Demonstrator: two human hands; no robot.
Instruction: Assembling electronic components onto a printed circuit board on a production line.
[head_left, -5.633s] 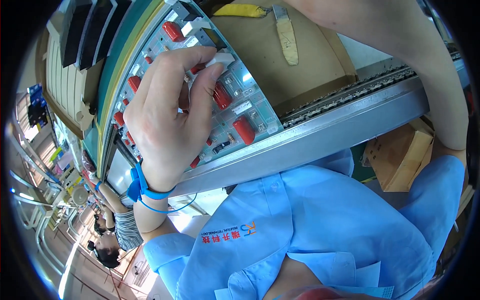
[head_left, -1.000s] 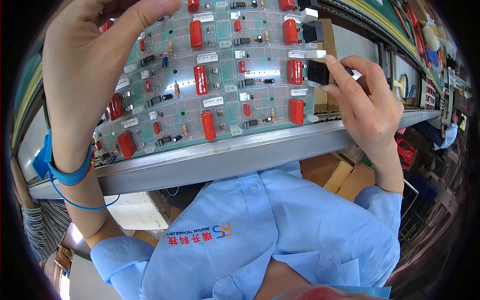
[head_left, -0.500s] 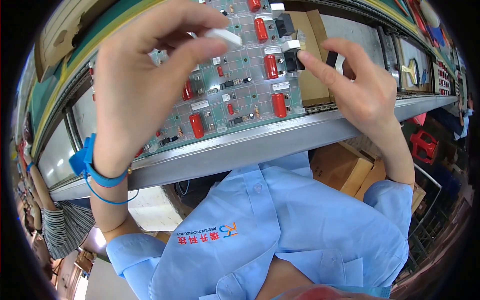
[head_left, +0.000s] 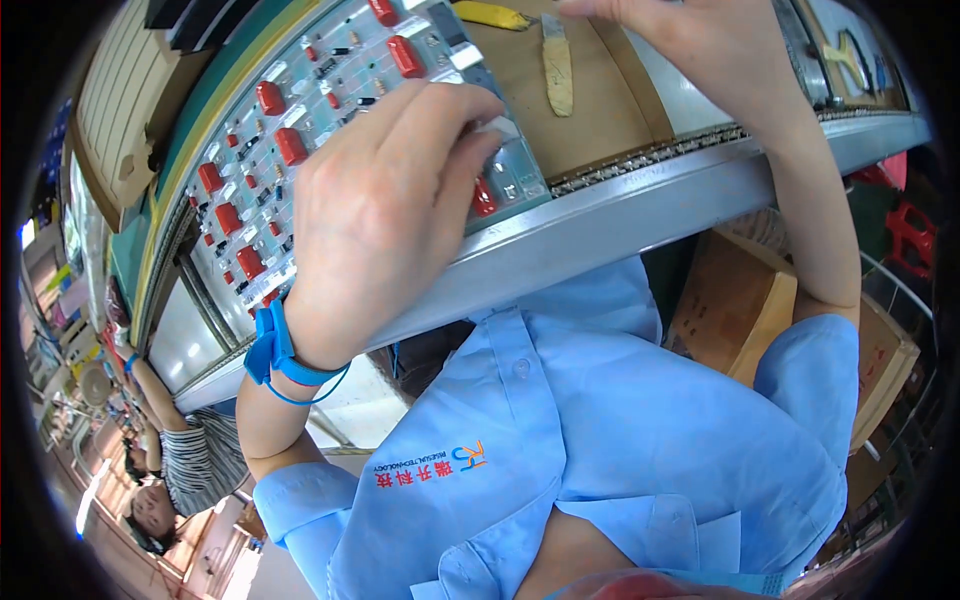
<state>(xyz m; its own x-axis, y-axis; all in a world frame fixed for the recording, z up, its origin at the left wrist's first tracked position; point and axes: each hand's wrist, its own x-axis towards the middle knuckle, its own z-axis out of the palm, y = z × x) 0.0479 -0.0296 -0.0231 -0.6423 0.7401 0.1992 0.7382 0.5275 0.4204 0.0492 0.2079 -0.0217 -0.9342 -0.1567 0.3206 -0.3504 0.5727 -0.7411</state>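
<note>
My left hand (head_left: 390,185), with a blue wrist strap (head_left: 285,350) and cord, is closed over the near right part of a circuit board panel (head_left: 520,165). Its thumb and fingers pinch a small white block-shaped component (head_left: 506,127), partly hidden by the fingertips. Red capacitors (head_left: 405,57) stand in rows on the panel among small resistors and black chips. A black block component (head_left: 482,78) sits along the right edge. Reaching past the upper edge of the view is my right hand (head_left: 700,45); most of its fingers are cut off, so what it touches is hidden.
Right of the panel, a cardboard piece (head_left: 615,105) carries a tape-wrapped flat tool (head_left: 558,75) and a yellow-handled object (head_left: 493,15). A metal rail (head_left: 590,212) with a chain (head_left: 655,158) runs along the near side. Another person (head_left: 200,455) in stripes is at left.
My left hand has come down and right with the white component. My right hand has left the black component and gone up and away. In view, the panel has shifted left.
</note>
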